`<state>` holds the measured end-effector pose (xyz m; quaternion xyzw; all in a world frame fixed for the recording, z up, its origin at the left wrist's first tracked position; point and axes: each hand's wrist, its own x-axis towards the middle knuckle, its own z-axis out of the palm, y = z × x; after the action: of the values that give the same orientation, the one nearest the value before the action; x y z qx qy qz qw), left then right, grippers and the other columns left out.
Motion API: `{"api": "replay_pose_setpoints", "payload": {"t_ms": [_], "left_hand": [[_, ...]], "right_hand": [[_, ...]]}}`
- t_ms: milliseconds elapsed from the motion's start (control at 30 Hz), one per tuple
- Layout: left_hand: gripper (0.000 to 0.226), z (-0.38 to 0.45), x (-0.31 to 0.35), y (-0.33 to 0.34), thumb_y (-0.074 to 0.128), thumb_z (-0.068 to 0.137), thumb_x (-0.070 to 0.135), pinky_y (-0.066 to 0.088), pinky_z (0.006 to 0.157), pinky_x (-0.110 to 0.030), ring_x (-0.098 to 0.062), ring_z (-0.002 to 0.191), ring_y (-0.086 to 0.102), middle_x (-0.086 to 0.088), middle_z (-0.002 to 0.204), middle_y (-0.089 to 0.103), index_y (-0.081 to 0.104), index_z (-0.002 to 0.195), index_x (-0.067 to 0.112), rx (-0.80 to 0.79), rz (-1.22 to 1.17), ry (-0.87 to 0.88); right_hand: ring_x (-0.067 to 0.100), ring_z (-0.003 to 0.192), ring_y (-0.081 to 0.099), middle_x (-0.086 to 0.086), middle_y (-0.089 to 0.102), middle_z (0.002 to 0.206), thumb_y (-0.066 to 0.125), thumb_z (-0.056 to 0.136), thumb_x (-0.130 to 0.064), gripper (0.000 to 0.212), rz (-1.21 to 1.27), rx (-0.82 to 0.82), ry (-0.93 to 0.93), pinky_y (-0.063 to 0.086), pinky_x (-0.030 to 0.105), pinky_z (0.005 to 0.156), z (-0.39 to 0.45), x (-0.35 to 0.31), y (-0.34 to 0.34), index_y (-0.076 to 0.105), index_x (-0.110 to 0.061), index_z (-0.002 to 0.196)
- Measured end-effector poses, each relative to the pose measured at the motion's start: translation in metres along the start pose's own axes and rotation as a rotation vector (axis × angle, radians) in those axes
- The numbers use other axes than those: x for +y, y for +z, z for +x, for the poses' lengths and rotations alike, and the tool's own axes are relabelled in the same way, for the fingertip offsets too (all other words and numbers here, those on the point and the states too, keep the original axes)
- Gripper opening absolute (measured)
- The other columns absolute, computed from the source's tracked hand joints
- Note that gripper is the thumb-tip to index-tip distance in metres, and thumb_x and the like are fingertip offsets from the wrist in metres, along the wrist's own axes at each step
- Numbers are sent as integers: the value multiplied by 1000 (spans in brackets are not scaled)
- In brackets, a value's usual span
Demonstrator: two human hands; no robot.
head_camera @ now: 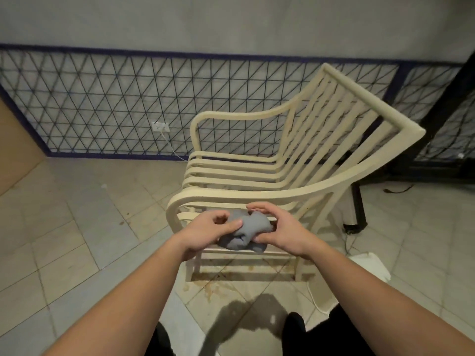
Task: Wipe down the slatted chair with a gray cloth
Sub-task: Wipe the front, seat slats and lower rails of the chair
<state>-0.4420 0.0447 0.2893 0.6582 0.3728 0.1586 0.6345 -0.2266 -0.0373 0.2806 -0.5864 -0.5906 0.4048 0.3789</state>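
At six o'clock, dark trouser legs [295, 332] are cut off by the bottom edge, and both bare forearms reach up from the lower corners. The left hand [205, 233] curls round the gray cloth [249, 233], thumb pressed onto its top fold. The right hand [279, 232] grips the cloth's other side, fingers arched over the top and thumb tucked beneath; its fingertips toward the chair are partly hidden behind the fabric. The cloth is bunched into a lump, so its full shape is hard to read, and it sits just above the near armrest of the slatted chair [282, 176], whether touching it I cannot tell.

The cream chair stands side-on, its back rising toward two o'clock. Its lower legs are partly blocked by the arms. Brown stains [213, 283] mark the tiled floor [77, 227] under it. At four o'clock a white object [370, 265] is half covered by the right forearm.

Farther off at eleven o'clock, a wall socket [160, 127] with a white cable sits on the lattice-patterned wall [102, 104].
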Motion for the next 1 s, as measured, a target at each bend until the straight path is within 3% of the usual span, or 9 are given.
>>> {"api": "replay_pose_setpoints", "payload": {"t_ms": [100, 267, 367, 467, 533, 633, 700, 867, 1000], "left_hand": [[20, -2, 17, 5, 69, 95, 24, 49, 66, -20, -7, 77, 63, 3, 89, 73, 69, 108, 8, 68, 6, 87], [7, -7, 33, 12, 62, 99, 20, 55, 81, -23, -10, 92, 69, 3, 96, 75, 66, 103, 16, 82, 33, 169], [18, -9, 37, 14, 58, 102, 20, 58, 82, -27, -16, 96, 70, -8, 105, 74, 60, 115, 8, 91, -68, 153], [22, -11, 39, 20, 59, 101, 22, 56, 69, -24, -15, 83, 70, -8, 90, 75, 54, 120, 12, 59, -123, 124], [37, -12, 38, 21, 67, 95, 17, 57, 70, -26, -16, 81, 73, -10, 87, 77, 48, 126, 21, 30, -135, 96], [65, -8, 34, 20, 74, 88, 5, 59, 78, -36, -26, 90, 74, -19, 97, 76, 40, 138, 28, 69, -180, 105], [71, -5, 33, 19, 73, 88, 1, 58, 73, -31, -25, 92, 73, -18, 103, 76, 38, 141, 32, 142, -249, 125], [77, 1, 31, 26, 77, 85, 1, 58, 86, -36, -23, 110, 67, -12, 124, 57, 46, 140, 45, 198, -261, 125], [62, 12, 25, 52, 76, 83, -3, 60, 86, -35, -21, 112, 66, -7, 121, 63, 61, 126, 40, 202, -136, 202]], "right_hand": [[17, 112, 64, -3, 59, 121, 88, 69, -3, 95, 106, -16, 206, 56, 39, 95, -6, -5, -12, 41, -30, 147], [28, 104, 70, 13, 73, 110, 84, 78, -18, 46, 253, -98, 256, 55, 42, 92, -14, -18, -20, 66, -5, 118], [25, 99, 66, 16, 71, 106, 83, 76, -39, 62, 368, -22, 265, 48, 41, 89, -17, -22, -18, 62, 5, 115], [31, 106, 69, 21, 71, 114, 80, 76, -26, 54, 497, 71, 203, 53, 42, 96, -19, -26, -17, 61, 2, 119], [30, 95, 70, 19, 72, 102, 79, 76, -16, 43, 573, 142, 161, 58, 39, 85, -19, -29, -17, 58, 3, 109], [22, 75, 65, 10, 68, 81, 77, 78, -8, 32, 642, 241, 134, 54, 33, 66, -19, -33, -20, 50, -11, 95], [24, 76, 66, 9, 72, 81, 72, 85, -3, 33, 621, 246, 157, 50, 34, 64, -20, -32, -23, 44, -17, 95], [23, 80, 69, 10, 75, 89, 67, 91, 0, 34, 517, 237, 158, 52, 33, 59, -29, -29, -31, 42, -17, 107], [24, 105, 66, 7, 70, 110, 68, 88, 4, 27, 313, 259, 93, 59, 40, 79, -45, -20, -47, 61, -16, 104]]}}
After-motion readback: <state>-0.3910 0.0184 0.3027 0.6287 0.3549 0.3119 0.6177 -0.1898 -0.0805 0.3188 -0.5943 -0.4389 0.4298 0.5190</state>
